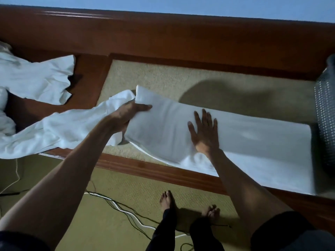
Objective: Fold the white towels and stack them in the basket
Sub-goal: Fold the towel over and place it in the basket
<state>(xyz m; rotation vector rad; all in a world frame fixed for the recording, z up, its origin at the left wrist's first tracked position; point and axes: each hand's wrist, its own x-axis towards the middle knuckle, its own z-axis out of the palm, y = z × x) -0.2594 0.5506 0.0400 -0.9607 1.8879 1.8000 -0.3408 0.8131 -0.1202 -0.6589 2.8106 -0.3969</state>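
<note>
Lying along the worktop (181, 75), your towel (253, 138) ends just beside the basket (325, 115) and looks soft, light, floppy. Your left hand (130, 113) grips its folded end; your right hand (203, 131) presses flat, fingers spread, mid-length. Take it by corners.

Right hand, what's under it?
The right hand lies flat on the white towel, which lies on the table's tan inset. The left hand grips the towel's folded end. How many layers lie beneath the palm is hidden.

The view is dim, bluish and softly blurred, edges bowed, a broad shadow crossing the mat (163, 75).
</note>
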